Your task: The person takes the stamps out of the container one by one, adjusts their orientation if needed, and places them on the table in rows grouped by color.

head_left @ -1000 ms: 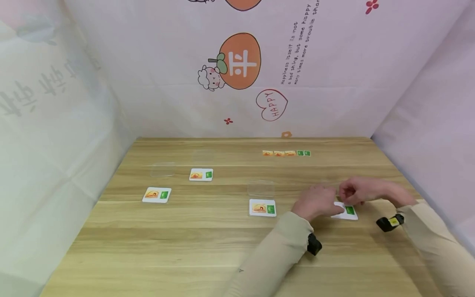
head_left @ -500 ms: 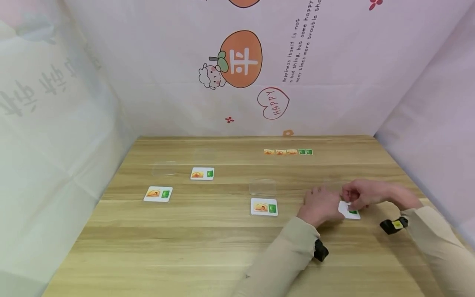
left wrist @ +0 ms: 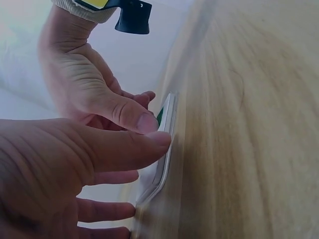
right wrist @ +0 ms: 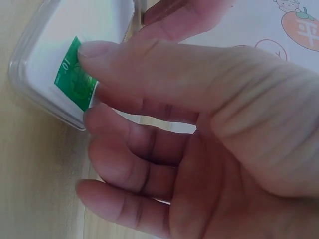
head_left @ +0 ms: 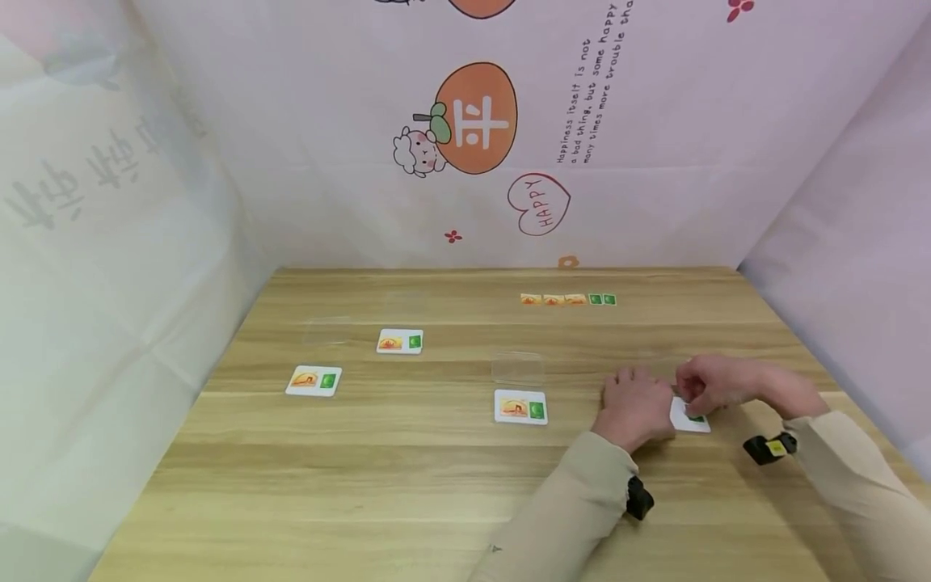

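Observation:
In the head view my left hand lies at the left side of a shallow clear case with a white insert, at the right of the table. The left wrist view shows my left thumb on the case's edge, its other fingers loosely straight beside it. Above the case, my right hand has its fingers curled. In the right wrist view its thumb tip lies on the corner of a small green stamp on the white insert, index finger close under the thumb. The index tip's contact is partly hidden.
Similar white-filled cases, each with an orange and a green stamp, lie to the left: a near one, a back one and a far-left one. Clear lids lie behind them. A row of loose stamps lies at the back.
My right fingers have come down onto the green stamp, covering more of it. My left thumb, earlier across the case, has drawn back to its left edge. The head view has shifted slightly.

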Available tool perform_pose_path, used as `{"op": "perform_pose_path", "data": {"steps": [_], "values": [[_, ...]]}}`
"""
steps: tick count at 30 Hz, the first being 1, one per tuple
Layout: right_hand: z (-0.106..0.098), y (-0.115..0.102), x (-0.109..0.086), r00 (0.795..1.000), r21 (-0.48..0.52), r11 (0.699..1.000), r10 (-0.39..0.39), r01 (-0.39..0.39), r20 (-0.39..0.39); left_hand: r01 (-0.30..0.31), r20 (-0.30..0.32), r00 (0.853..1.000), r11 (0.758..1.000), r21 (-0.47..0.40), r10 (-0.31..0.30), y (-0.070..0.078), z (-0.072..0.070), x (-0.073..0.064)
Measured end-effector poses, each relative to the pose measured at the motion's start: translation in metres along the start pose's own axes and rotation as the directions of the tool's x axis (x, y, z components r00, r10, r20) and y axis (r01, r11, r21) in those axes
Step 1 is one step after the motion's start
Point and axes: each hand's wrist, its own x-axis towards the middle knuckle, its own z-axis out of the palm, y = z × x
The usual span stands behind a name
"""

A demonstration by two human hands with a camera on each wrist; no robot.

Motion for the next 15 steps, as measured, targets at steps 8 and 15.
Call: {"op": "perform_pose_path", "data": {"steps": [8, 15], "values": [[0.0013, -0.0009, -0.0011, 1.0, -0.014, 1.0, -0.003, 0.003, 0.005, 0.004, 0.009, 1.0, 1.0, 0.028, -0.004, 0.0005, 0.001, 0.0008], [0.0048, -0.0026, -0.0035, 0.998, -0.09, 0.996, 0.02, -0.025, -0.058, 0.017, 0.028, 0.999, 0.999, 0.039, -0.018, 0.0019, 0.0, 0.0014]]}}
